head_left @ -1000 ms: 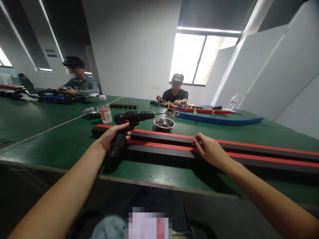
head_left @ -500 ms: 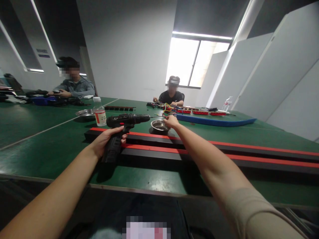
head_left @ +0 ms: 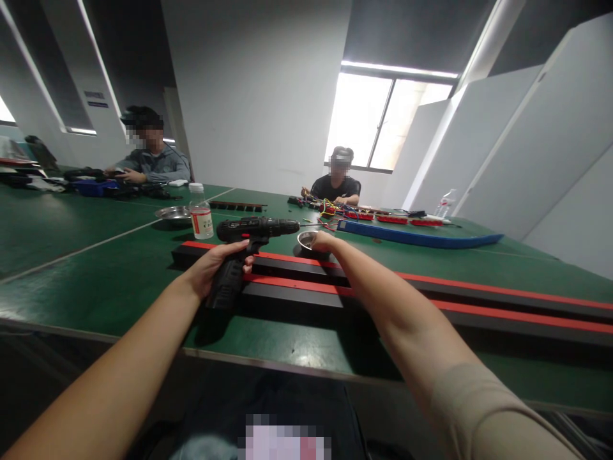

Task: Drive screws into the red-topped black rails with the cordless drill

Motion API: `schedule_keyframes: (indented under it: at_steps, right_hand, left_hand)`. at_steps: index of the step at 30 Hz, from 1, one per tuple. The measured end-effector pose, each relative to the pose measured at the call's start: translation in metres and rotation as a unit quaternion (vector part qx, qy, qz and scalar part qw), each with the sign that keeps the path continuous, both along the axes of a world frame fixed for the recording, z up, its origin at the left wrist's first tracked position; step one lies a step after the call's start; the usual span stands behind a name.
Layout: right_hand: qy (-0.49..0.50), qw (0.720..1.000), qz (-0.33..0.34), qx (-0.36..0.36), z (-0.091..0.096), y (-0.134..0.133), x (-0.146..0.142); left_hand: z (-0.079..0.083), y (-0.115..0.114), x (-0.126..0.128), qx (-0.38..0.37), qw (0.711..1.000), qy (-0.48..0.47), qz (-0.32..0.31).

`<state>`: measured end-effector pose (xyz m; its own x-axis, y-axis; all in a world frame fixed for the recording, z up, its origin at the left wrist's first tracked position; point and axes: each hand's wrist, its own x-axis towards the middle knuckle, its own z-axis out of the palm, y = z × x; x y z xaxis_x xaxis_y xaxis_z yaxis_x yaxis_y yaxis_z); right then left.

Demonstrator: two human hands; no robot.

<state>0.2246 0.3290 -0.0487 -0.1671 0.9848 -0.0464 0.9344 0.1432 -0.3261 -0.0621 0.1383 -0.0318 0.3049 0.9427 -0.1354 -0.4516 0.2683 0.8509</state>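
Observation:
A black cordless drill (head_left: 244, 227) is gripped by its handle in my left hand (head_left: 209, 265), its long thin bit pointing right. The drill is held above the near ends of two long black bars with red tops, a farther bar (head_left: 282, 263) and a nearer bar (head_left: 292, 292). My right hand (head_left: 324, 242) reaches into a small metal bowl (head_left: 302, 238) just beyond the bars. Its fingertips are down inside the bowl and hidden, so what they touch does not show.
A bottle with a red and white label (head_left: 201, 220) and a second metal bowl (head_left: 167, 216) stand at the left. A curved blue strip (head_left: 416, 235) lies behind the bars. Two people sit across the green table (head_left: 110, 281), with coloured wires (head_left: 328, 207) before one.
My right hand has dropped from the bowl's rim down into the bowl. My left hand still holds the drill, and the whole view has shifted slightly.

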Motion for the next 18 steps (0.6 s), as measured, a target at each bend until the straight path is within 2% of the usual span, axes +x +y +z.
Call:
schedule_keyframes:
  at_steps: [6, 10, 14, 16, 18]
  right_hand:
    - [-0.005, 0.999, -0.022, 0.04, -0.002, -0.001, 0.008]
    - [0.027, 0.997, -0.02, 0.072, 0.006, -0.007, 0.012]
    - [0.171, 0.981, 0.005, 0.094, 0.019, -0.025, 0.016]
    - [0.277, 0.958, 0.021, 0.077, 0.022, -0.041, 0.02]
    - [0.383, 0.922, 0.041, 0.046, 0.024, -0.063, 0.024]
  left_hand:
    - [0.001, -0.001, 0.001, 0.004, 1.0, -0.011, -0.007]
    - [0.0, 0.001, 0.0, -0.004, 1.0, -0.006, -0.013]
    - [-0.002, 0.0, -0.003, -0.012, 1.0, 0.004, -0.016]
    - [-0.002, -0.002, -0.003, -0.013, 1.0, 0.011, -0.009]
    - [-0.002, -0.003, -0.003, -0.007, 1.0, 0.017, -0.004]
